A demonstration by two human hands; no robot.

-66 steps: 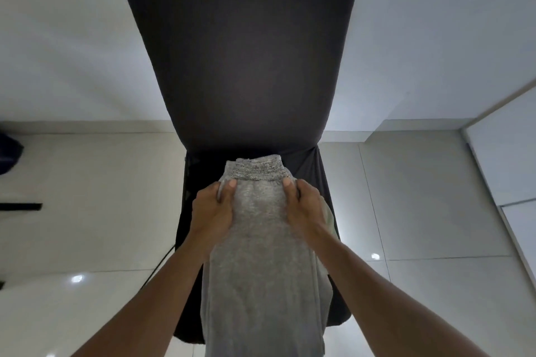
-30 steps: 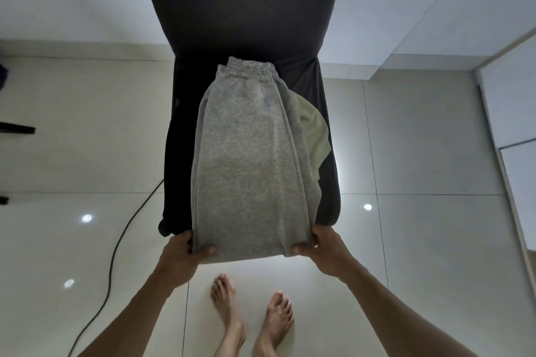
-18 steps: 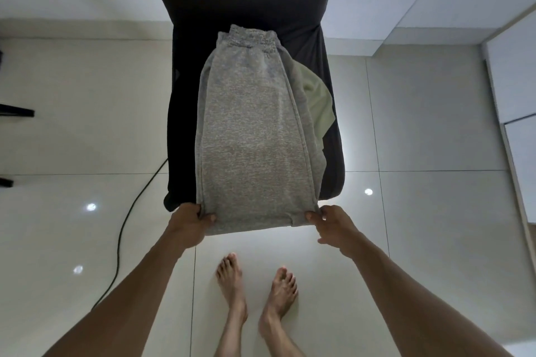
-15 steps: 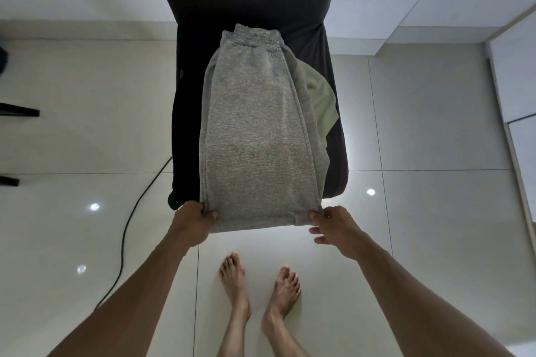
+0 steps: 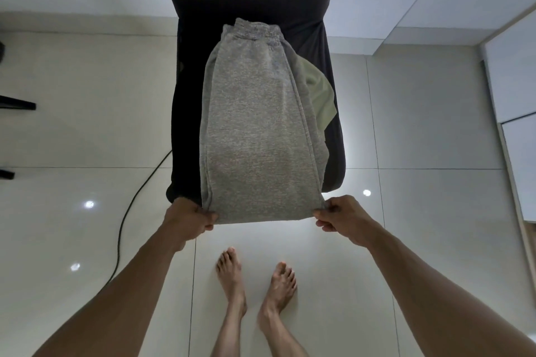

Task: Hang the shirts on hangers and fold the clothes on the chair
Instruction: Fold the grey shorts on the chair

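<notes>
One pair of heathered grey knit trousers (image 5: 258, 127) lay lengthwise on the dark fabric-covered chair (image 5: 185, 124), ribbed waistband toward the backrest. The left hand (image 5: 188, 219) and right hand (image 5: 342, 216) each pinched a near corner. A pale green garment (image 5: 320, 95) peeked out beneath, on the glossy tiled floor's (image 5: 420, 113) side.

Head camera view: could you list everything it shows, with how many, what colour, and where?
chair: one, black, centre, against the wall
pants: one, grey, laid along the seat, near end past the front edge
cloth: one, pale green, under the pants, on their right
cable: one, black, on the floor left of the chair
floor: glossy pale tiles
feet: two, bare, below the chair
hands: left and right, each pinching a near corner of the pants
</notes>
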